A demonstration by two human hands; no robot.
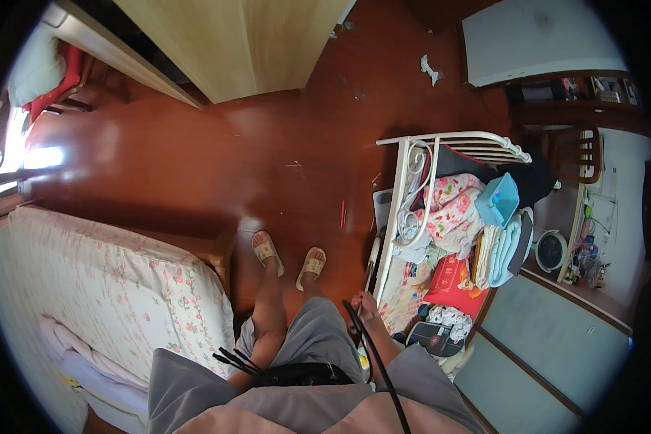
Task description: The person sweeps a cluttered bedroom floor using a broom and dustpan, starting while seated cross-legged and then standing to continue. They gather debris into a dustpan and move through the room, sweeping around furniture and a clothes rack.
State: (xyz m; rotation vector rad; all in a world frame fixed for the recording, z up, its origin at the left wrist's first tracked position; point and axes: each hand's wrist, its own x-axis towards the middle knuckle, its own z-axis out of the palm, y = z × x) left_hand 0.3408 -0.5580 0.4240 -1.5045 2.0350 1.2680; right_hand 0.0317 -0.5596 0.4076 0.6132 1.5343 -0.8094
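Observation:
My right hand (364,305) is beside the white metal bed frame (386,266), its fingers curled. A black cable (377,352) passes close to the hand and across my forearm; whether the fingers hold anything is unclear. On the other side, my left forearm (256,359) reaches down by my bare leg, with several black cable ends (237,359) near it. The left hand itself blends with the leg and cannot be made out. My feet, in patterned slippers (310,266), stand on the reddish wooden floor (282,184).
A mattress with a floral sheet (157,293) lies on the left. Floral bedding (453,206), a light-blue plastic basket (498,200) and a red cushion (449,282) crowd the bed at right. Open wooden doors (249,49) stand ahead. A red stick (343,214) and crumpled white paper (428,70) lie on the floor.

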